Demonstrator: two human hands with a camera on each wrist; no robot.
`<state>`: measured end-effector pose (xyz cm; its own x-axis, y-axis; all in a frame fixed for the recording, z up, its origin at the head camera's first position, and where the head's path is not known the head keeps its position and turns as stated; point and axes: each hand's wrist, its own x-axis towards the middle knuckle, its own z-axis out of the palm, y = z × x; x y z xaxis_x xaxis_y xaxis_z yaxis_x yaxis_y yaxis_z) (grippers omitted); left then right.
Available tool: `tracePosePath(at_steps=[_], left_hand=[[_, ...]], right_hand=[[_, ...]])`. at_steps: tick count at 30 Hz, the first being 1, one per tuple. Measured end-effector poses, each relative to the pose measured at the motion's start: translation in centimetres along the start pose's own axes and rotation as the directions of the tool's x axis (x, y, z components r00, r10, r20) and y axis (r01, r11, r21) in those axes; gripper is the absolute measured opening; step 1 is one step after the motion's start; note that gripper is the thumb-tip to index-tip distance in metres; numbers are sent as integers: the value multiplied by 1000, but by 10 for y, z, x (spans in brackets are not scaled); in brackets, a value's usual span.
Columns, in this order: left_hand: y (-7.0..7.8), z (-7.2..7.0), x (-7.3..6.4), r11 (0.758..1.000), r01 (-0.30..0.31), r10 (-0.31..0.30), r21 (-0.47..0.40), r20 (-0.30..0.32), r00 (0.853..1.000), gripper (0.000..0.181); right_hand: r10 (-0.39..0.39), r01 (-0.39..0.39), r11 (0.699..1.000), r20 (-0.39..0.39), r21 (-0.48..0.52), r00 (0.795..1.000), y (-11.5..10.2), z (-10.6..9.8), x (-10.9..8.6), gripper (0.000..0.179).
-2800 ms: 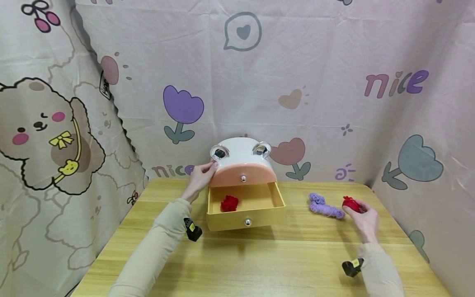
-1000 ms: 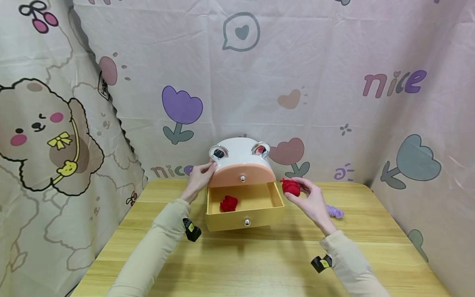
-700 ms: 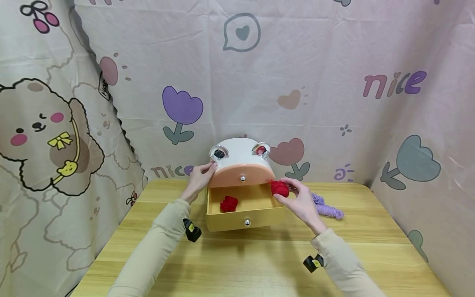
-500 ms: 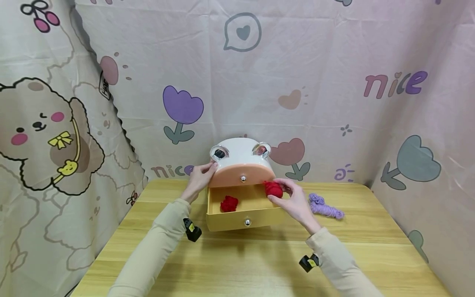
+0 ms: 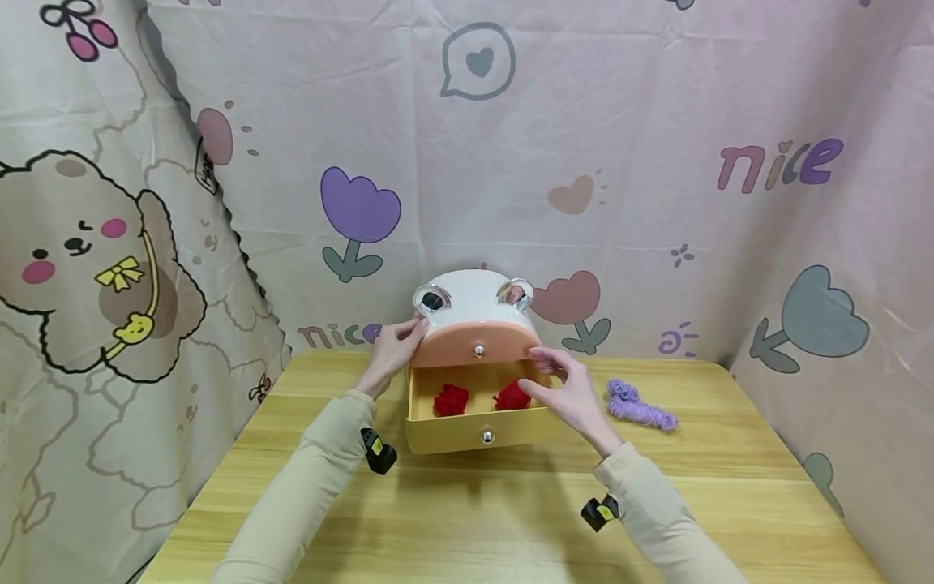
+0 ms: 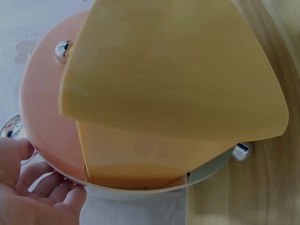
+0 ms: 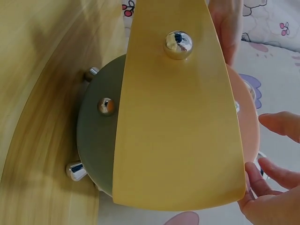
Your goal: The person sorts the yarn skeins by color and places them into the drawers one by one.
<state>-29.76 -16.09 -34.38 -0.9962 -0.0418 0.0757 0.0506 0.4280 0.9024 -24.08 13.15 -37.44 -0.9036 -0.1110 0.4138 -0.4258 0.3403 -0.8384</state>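
A small frog-faced drawer cabinet (image 5: 470,296) stands at the back of the table, with its yellow drawer (image 5: 445,436) pulled out. My left hand (image 5: 390,358) grips the cabinet's left edge beside the peach drawer front (image 5: 452,345); the left wrist view has its fingers curled at the rim. A red yarn ball (image 5: 512,396) lies in the drawer's right half, and a smaller red yarn bundle (image 5: 451,401) lies at the left. Over the drawer's right wall is my right hand (image 5: 576,399), thumb and fingers spread apart, holding nothing. In both wrist views the drawer front hides the yarn.
A purple yarn skein (image 5: 642,412) lies on the wooden table (image 5: 467,519), right of the cabinet. A printed curtain (image 5: 642,122) hangs close behind. The green lower drawer front (image 7: 96,136) and silver feet (image 7: 76,171) show in the right wrist view.
My right hand brought the red yarn ball left from beside the purple skein and let it go in the drawer. The left hand has stayed at the cabinet's edge.
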Motion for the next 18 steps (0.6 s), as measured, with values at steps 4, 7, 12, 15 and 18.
tracePosePath(at_steps=[4,7,12,15,18], left_hand=[[1,0,0,1000,-2,2,-2,-1,1000,58],[0,0,0,1000,0,0,-2,1,1000,58],[0,0,1,1000,1,-1,4,5,1000,57],[0,0,1,1000,0,0,5,4,1000,57],[0,0,1,1000,-2,2,8,3,1000,57]], right_hand=[[-3,3,1000,2,15,1000,1,0,-1,46],[-12,12,999,-1,32,1000,1,-1,-3,46],[-39,39,996,-8,79,999,-1,-4,-14,43],[-49,51,991,-17,124,999,-2,-6,-22,40],[-60,65,985,-36,162,998,-2,-7,-29,38]])
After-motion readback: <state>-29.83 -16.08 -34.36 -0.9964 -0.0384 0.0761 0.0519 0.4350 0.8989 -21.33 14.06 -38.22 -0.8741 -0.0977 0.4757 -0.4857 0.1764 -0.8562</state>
